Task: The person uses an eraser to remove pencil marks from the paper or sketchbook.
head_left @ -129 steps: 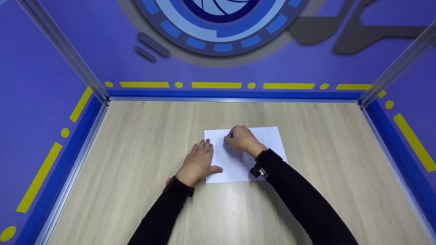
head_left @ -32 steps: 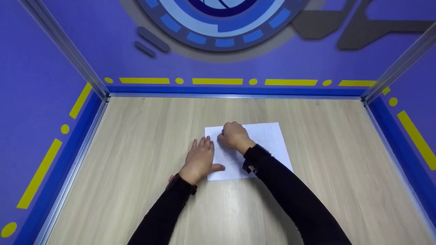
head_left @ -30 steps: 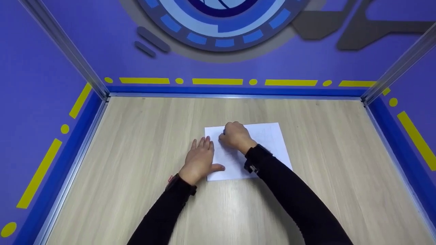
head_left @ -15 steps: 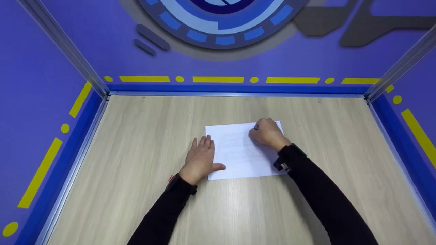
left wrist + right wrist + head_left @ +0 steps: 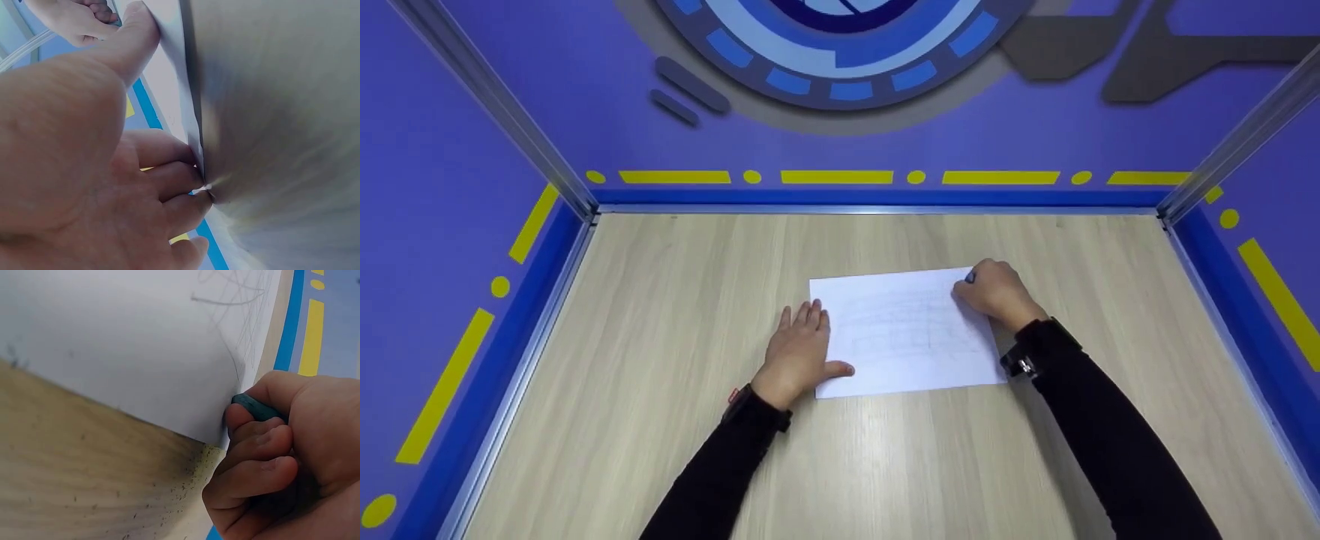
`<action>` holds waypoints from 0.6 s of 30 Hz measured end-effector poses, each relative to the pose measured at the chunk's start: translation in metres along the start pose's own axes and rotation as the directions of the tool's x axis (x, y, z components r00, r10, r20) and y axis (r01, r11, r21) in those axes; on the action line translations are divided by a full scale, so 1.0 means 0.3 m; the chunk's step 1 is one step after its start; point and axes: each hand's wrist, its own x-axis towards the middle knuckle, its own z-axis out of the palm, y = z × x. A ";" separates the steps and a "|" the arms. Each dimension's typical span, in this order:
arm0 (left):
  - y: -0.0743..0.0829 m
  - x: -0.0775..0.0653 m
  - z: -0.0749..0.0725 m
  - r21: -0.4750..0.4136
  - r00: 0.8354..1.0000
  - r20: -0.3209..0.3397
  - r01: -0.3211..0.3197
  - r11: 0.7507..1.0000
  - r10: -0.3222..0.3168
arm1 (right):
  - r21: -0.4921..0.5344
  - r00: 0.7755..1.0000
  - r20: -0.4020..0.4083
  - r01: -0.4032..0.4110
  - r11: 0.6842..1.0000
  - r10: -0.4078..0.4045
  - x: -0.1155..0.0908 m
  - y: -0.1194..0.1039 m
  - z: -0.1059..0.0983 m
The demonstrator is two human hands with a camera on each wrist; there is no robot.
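Observation:
A white sheet of paper [image 5: 900, 371] with faint grey pencil scribbles lies on the table. My left hand [image 5: 795, 352] rests flat at its left edge, fingers straight and thumb spread onto the sheet. At the far right corner, my right hand [image 5: 997, 292] pinches a small dark teal eraser [image 5: 970, 277] between thumb and curled fingers. The right wrist view shows the eraser [image 5: 256, 406] low against the paper [image 5: 112, 343], close to a thin pencil line; its lower part is hidden by the fingers [image 5: 259, 475].
Dark crumbs [image 5: 185, 486] are scattered over the wood-grain table [image 5: 697, 300] beside the sheet. Blue-purple panels [image 5: 840, 157] with yellow marks enclose the table at the back and both sides, with metal rails [image 5: 877, 210] along their bases.
My right hand, with the eraser, has swept from the sheet's left part across to its far right corner, uncovering the scribbles in the middle. The left hand keeps its place.

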 end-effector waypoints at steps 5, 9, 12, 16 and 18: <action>0.003 0.002 -0.002 -0.005 1.000 -0.001 0.004 1.000 -0.004 | -0.029 1.000 0.014 -0.010 1.000 0.011 -0.007 -0.021 -0.009; 0.003 0.001 -0.002 -0.010 1.000 -0.005 -0.001 1.000 0.000 | -0.006 0.998 0.051 -0.036 0.999 0.036 -0.014 -0.055 -0.003; 0.002 -0.001 -0.002 -0.009 1.000 -0.014 -0.006 1.000 0.006 | 0.033 0.995 0.095 -0.034 0.999 0.030 -0.017 -0.112 0.016; 0.000 -0.001 -0.001 0.000 1.000 -0.024 -0.013 1.000 0.013 | 0.070 0.990 0.120 0.061 0.996 -0.069 0.008 -0.205 0.086; 0.000 -0.002 0.000 0.000 0.999 -0.027 -0.019 1.000 0.018 | 0.061 0.985 0.140 0.097 0.993 -0.105 0.005 -0.280 0.114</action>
